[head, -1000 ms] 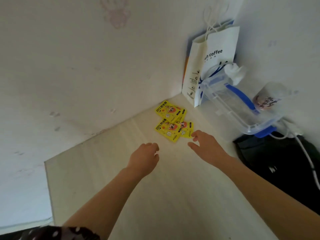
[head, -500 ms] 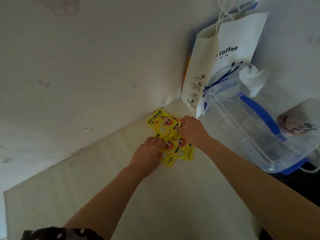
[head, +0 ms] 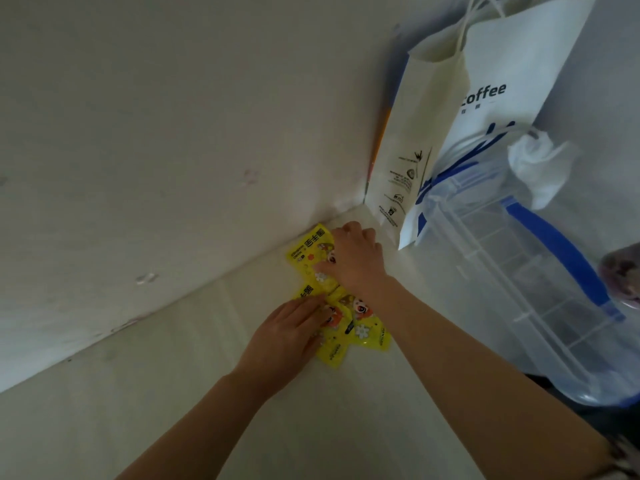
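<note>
Several yellow snack packets with cartoon prints lie overlapping on the pale table [head: 311,427], close to the wall corner. My right hand [head: 355,259] lies over the far packet [head: 306,249], fingers bent down past its far edge and thumb on its face. My left hand [head: 287,334] rests with straight fingers on the near packets [head: 363,332]. The hands cover parts of the packets.
A white paper coffee bag [head: 485,133] stands in the corner just right of my right hand. A clear plastic box with a blue handle [head: 502,289] lies tilted at the right, a crumpled white tissue [head: 540,168] above it. The wall [head: 173,133] runs along the left.
Both hands reached forward from the bare table onto the packets. My right hand went on to the far packet by the wall, and the view moved closer to the corner.
</note>
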Action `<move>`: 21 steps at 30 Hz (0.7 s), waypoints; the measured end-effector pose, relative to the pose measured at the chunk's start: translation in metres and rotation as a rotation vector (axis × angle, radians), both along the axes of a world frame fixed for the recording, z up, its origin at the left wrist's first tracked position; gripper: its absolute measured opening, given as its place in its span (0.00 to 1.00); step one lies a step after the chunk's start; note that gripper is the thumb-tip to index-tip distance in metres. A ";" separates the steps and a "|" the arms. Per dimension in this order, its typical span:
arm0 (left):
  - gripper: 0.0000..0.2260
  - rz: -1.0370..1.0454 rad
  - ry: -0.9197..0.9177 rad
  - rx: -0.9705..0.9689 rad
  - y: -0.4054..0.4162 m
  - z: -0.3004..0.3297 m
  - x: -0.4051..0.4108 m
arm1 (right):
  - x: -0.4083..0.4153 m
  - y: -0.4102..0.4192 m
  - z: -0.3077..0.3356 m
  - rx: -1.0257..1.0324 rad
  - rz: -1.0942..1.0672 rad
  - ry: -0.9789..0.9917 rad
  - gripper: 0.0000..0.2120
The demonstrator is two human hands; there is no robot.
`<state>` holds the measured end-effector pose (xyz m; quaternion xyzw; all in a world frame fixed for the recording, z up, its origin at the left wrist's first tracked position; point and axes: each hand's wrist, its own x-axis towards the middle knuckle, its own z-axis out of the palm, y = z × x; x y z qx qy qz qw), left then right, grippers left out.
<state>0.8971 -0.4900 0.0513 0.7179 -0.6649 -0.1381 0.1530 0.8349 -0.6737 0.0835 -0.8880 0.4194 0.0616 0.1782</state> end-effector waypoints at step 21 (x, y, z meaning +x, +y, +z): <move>0.24 0.178 -0.065 0.289 0.008 0.028 0.018 | -0.086 0.024 0.027 0.185 -0.287 -0.341 0.15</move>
